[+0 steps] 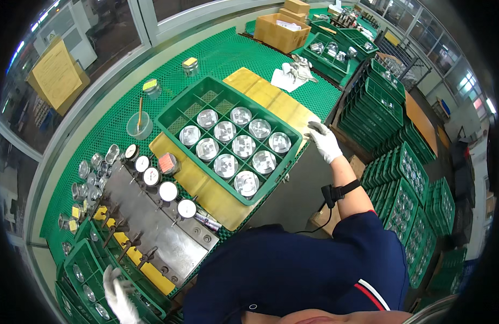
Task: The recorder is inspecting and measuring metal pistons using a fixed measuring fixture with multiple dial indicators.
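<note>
A green divided crate [164,120] stands on a yellow board, with several shiny metal pistons [243,146] in its compartments. Two compartments at its far left corner hold none. My right hand [323,141], in a white glove, is just off the crate's right corner, fingers stretched out and holding nothing. At the lower left, my gloved left hand [118,296] hangs over another green crate [76,254] containing pistons. Its fingers look apart, slightly blurred, and nothing shows in them. Beside that crate is a metal gauge fixture [152,218] with several round dials [168,191].
Loose pistons [92,178] stand left of the dials. A clear cup [139,127] with a brush is near the window. White gloves [300,69] lie on the green mat beyond. Tall stacks of green crates [373,110] rise on the right. A cardboard box [282,33] sits at the back.
</note>
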